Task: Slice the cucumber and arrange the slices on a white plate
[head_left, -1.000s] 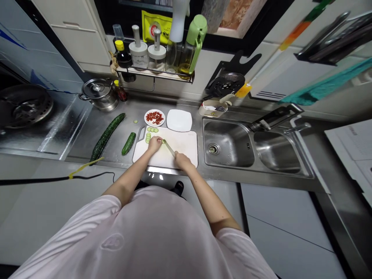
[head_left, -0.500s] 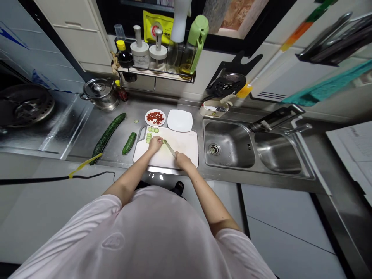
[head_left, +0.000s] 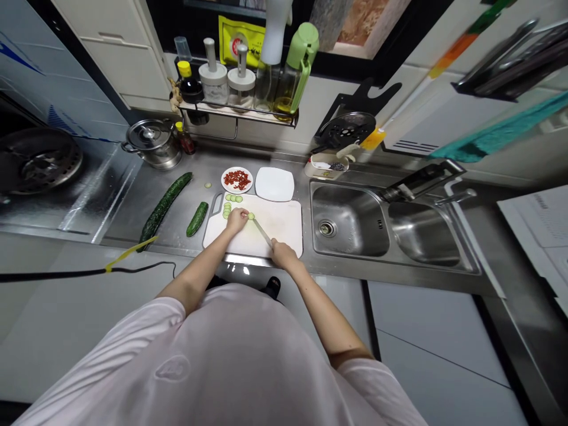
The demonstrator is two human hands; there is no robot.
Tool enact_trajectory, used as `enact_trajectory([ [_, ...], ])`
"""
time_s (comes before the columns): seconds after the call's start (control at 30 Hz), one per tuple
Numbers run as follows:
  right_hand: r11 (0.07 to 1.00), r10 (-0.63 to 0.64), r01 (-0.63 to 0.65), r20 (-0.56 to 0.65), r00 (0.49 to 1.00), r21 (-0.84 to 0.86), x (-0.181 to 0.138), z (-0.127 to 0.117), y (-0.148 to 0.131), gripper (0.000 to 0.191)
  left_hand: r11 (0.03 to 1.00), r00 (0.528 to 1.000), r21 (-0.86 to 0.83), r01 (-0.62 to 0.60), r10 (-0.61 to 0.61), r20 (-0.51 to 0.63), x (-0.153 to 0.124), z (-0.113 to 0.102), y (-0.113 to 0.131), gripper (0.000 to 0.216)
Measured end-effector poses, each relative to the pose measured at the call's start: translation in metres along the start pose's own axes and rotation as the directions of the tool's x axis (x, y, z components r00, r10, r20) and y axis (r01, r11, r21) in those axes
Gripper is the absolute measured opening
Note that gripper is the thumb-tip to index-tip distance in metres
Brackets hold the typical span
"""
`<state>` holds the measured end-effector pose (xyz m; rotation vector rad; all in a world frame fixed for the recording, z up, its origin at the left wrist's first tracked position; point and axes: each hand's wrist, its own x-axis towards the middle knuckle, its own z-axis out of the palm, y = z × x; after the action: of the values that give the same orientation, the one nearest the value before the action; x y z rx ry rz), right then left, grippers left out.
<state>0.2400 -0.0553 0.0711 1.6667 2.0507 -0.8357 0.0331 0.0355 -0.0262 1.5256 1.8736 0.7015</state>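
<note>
On the white cutting board (head_left: 284,234), my left hand (head_left: 236,220) has its fingers closed on a small cucumber piece, mostly hidden beneath them. A pale green cucumber slice (head_left: 251,216) shows just right of those fingertips. My right hand (head_left: 284,254) is wrapped round the handle of a knife (head_left: 263,231), whose blade slants up and left, its tip by the slice. Several cut cucumber slices (head_left: 227,210) lie at the board's upper left. Left of the board rest a short cucumber length (head_left: 197,219) and a long whole cucumber (head_left: 165,207).
Behind the board stand a plate of chopped red pieces (head_left: 236,180) and a white square plate (head_left: 274,184). A double sink (head_left: 350,219) lies to the right. A lidded pot (head_left: 153,144) is at the back left. Seasoning jars and bottles fill a wall rack (head_left: 239,112).
My right hand has shifted slightly right and down, drawing the knife back. The cucumber slice at the blade tip now shows its round face more fully. My left hand has hardly moved.
</note>
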Motion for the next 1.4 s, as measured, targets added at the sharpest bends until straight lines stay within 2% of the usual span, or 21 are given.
enact_trajectory([
  [0.47,0.999,-0.013,0.014,-0.042,0.999,0.032,0.023,-0.006,-0.014,0.031,1.000,1.000,-0.005,-0.001,0.001,-0.001,-0.004,-0.003,0.006,0.023],
  [1.13,0.999,0.009,-0.009,-0.022,1.000,0.035,0.013,-0.007,-0.015,0.028,1.000,1.000,0.022,0.001,-0.001,0.026,-0.004,-0.007,0.009,0.020],
  [1.4,1.000,0.017,-0.016,-0.009,1.000,0.027,-0.001,0.008,-0.002,0.027,0.990,0.992,0.063,-0.122,0.123,-0.009,-0.009,-0.004,0.003,0.024],
])
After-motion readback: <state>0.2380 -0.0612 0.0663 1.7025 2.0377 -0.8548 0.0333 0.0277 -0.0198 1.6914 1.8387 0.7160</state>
